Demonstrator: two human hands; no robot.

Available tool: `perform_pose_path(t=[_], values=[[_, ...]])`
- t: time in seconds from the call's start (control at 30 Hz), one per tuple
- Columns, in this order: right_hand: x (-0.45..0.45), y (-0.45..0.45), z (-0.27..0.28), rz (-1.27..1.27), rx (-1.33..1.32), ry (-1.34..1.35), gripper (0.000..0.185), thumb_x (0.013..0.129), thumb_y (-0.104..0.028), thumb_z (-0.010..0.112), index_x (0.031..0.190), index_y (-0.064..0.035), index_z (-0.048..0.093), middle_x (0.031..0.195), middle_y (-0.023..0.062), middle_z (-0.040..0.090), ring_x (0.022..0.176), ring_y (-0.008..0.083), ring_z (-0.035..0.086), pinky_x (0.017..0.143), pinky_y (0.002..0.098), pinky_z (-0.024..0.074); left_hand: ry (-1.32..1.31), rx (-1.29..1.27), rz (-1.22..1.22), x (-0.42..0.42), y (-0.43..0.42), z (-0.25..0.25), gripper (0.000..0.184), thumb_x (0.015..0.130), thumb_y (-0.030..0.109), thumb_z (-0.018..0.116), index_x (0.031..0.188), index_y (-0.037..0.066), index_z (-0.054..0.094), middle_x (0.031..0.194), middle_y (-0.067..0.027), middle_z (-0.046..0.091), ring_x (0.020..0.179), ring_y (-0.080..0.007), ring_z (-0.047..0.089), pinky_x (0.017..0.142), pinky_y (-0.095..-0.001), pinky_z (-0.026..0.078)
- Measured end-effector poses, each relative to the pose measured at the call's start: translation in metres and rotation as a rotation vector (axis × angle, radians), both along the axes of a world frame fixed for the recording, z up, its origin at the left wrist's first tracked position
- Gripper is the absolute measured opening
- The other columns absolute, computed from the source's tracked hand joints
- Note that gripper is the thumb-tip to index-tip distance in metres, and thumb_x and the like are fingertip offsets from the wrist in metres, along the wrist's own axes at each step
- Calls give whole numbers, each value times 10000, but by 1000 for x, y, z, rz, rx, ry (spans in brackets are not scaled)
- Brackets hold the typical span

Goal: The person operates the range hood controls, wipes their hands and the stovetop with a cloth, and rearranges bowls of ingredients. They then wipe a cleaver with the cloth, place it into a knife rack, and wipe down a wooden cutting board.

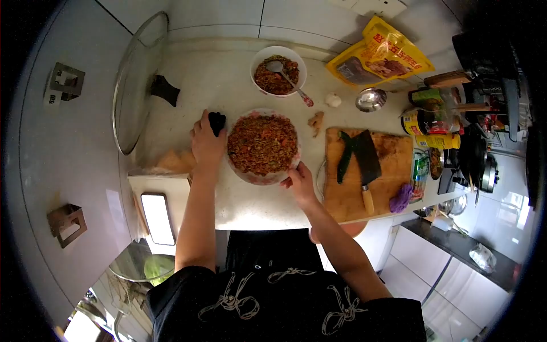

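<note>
My left hand (207, 138) is closed around a small black object (216, 122), just left of a large patterned bowl (261, 178). Reddish-brown minced food (262, 145) fills that bowl. On the bowl's lower right rim, my right hand (298, 181) grips the edge with bent fingers. Behind it stands a smaller white bowl (256, 57) of similar food, with a spoon (288, 80) resting in it. To the right, a cleaver (366, 157) and a dark green cucumber-like vegetable (345, 158) lie on a wooden cutting board (336, 199).
A glass lid (137, 82) leans at the left wall above a lit phone (158, 218). Ginger (315, 123), garlic (333, 100), a metal bowl (371, 100) and a yellow bag (379, 54) are at the back right. A purple cloth (401, 198) lies on the board's corner; jars stand beyond.
</note>
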State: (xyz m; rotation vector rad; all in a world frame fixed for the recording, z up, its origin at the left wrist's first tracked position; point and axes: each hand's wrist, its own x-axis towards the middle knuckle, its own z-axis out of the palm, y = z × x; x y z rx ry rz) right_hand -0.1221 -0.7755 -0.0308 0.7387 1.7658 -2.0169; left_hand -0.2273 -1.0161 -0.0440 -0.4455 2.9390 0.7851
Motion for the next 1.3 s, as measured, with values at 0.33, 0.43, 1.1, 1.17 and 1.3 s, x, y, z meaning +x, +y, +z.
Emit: perform_pose_path(t=[0.33, 0.43, 1.1, 1.17, 1.3], values=[[-2, 40, -24, -88, 110, 1, 305, 936, -201, 519, 1130, 33, 547, 808, 86, 623, 611, 145, 593, 551, 295, 465, -17, 138, -9, 4, 24, 16, 634, 823, 300, 633, 1380, 88, 418, 1289, -193, 478, 1152, -402, 482, 921, -488, 460], [-3, 41, -21, -55, 95, 0, 299, 935, -193, 522, 1137, 27, 544, 797, 84, 630, 602, 143, 593, 545, 289, 465, 150, 35, -50, 11, 28, 42, 608, 838, 284, 596, 1379, 69, 419, 1270, -203, 499, 1129, -396, 500, 901, -465, 472], [-68, -74, -18, 52, -387, -37, 225, 952, -151, 512, 1160, -67, 525, 1012, 54, 606, 906, 139, 586, 754, 285, 479, 109, 1320, 237, 78, 67, 61, 553, 937, 243, 444, 1414, -23, 359, 1348, -136, 481, 1216, -237, 472, 1010, -315, 366], [-73, -84, -36, 62, -525, -87, 272, 966, -271, 494, 1164, -95, 558, 1074, 49, 611, 959, 187, 584, 835, 320, 476, 114, 1279, 271, 66, 62, 50, 558, 937, 240, 452, 1421, -18, 352, 1354, -133, 476, 1220, -234, 469, 1008, -316, 369], [-93, -101, -6, 12, -715, -191, 321, 993, -277, 416, 1227, -102, 548, 1135, 72, 614, 1019, 200, 591, 914, 342, 479, 165, 1298, 341, 47, 53, 41, 554, 951, 256, 474, 1438, 24, 349, 1377, -116, 463, 1247, -237, 448, 1040, -327, 343]])
